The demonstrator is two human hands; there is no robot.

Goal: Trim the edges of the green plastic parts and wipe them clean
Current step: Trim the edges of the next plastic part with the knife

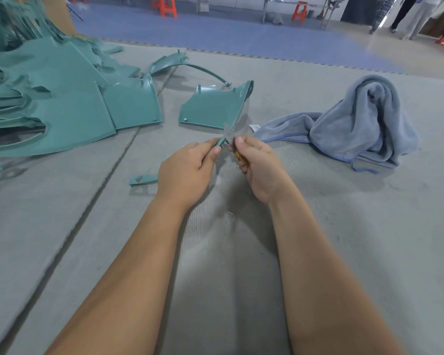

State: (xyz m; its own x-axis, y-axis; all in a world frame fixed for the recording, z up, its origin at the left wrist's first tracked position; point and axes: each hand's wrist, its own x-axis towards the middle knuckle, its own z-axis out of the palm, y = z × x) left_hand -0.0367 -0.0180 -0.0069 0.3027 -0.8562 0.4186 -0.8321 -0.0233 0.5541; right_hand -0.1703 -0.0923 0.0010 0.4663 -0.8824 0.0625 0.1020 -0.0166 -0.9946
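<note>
My left hand (187, 172) pinches the near corner of a green plastic part (210, 107), a flat panel with small pegs that tilts up from the grey mat. My right hand (259, 165) is closed around a small yellow-handled trimming knife (240, 156), mostly hidden by the fingers, with its blade against the part's near tip. A crumpled grey-blue towel (356, 121) lies to the right of the part, untouched. A small green offcut (142, 179) rests on the mat left of my left wrist.
A large pile of green plastic parts (49, 98) fills the left side, and a curved green strip (187, 65) lies behind. Grey mat (344, 226) covers the floor, with a seam running diagonally at left. Orange stools (166, 6) and standing people (408, 14) are far behind.
</note>
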